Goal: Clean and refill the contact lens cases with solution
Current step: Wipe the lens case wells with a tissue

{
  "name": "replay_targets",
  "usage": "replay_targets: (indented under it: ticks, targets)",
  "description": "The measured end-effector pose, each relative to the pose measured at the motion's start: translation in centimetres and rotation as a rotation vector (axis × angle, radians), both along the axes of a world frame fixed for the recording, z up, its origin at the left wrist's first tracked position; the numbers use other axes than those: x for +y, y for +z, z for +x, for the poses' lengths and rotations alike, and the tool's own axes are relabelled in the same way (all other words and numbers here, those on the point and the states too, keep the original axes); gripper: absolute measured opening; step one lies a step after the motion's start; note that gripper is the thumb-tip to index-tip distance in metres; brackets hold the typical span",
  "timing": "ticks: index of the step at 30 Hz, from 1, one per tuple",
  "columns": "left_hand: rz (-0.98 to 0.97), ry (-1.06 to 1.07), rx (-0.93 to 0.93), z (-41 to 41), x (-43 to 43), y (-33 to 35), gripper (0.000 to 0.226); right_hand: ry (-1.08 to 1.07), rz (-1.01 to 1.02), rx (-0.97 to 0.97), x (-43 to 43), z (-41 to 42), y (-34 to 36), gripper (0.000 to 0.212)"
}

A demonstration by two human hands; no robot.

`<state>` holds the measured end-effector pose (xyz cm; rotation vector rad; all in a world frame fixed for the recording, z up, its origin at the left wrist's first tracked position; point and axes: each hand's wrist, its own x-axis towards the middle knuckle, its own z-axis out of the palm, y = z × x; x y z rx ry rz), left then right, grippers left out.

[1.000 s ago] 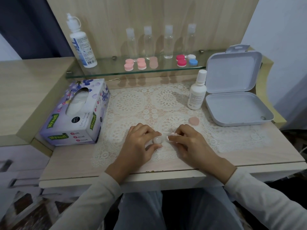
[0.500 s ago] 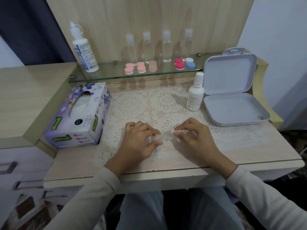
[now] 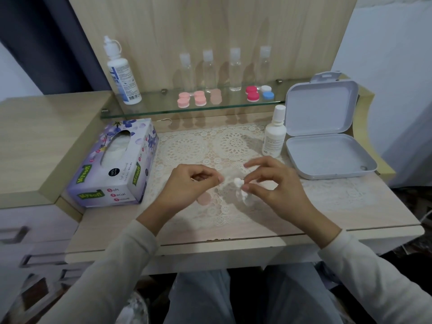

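Note:
Both hands are raised a little above the lace mat point(image 3: 187, 146). My left hand point(image 3: 189, 185) has its fingers curled and pinches one end of a clear lens case point(image 3: 230, 175), which is blurred and hard to make out. My right hand point(image 3: 273, 183) pinches a small white tissue wad point(image 3: 238, 182) between thumb and forefinger, right beside the case. A pink cap point(image 3: 204, 198) lies on the mat below my left hand. A small white solution bottle point(image 3: 274, 134) stands capped behind my right hand.
A glass shelf point(image 3: 149, 111) carries a large solution bottle point(image 3: 122, 73), several clear travel bottles point(image 3: 235, 71), and pink point(image 3: 191, 99), beige point(image 3: 215, 97), red point(image 3: 252, 93) and white-blue point(image 3: 267, 92) lens cases. A tissue box point(image 3: 114, 164) sits left; an open grey box point(image 3: 327, 148) right.
Both hands have lifted off the mat with the clear case and the tissue. The pink cap, earlier near my right hand, now lies on the mat below my left hand.

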<state>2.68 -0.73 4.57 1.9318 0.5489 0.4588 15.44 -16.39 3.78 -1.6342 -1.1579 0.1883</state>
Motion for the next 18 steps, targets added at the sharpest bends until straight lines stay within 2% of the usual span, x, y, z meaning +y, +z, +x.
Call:
replay_targets:
  ticks: [2, 4, 8, 9, 15, 18]
  targets:
    - [-0.064, -0.049, -0.002, 0.0, -0.3, 0.5, 0.008, 0.062, -0.012, -0.035, 0.3, 0.0, 0.3, 0.007]
    - [-0.137, -0.094, -0.019, 0.1, -0.8, 1.0, 0.008, 0.138, -0.01, 0.03, 0.6, -0.2, 0.3, 0.01]
    - [-0.29, -0.081, -0.083, 0.0, -1.8, 1.0, 0.039, 0.107, 0.07, 0.185, 1.1, -0.5, 0.1, 0.015]
    - [-0.327, -0.075, -0.102, 0.0, -2.0, 0.8, 0.041, 0.079, 0.083, 0.215, 1.2, -0.6, 0.1, 0.018]
    - [-0.377, 0.026, -0.223, -0.1, -3.6, -0.1, 0.014, -0.017, 0.118, 0.359, 1.1, -0.9, 0.0, 0.021]
    - [-0.34, 0.018, -0.233, 0.0, -3.8, -0.2, 0.011, -0.015, 0.13, 0.438, 1.1, -1.0, 0.0, 0.019]
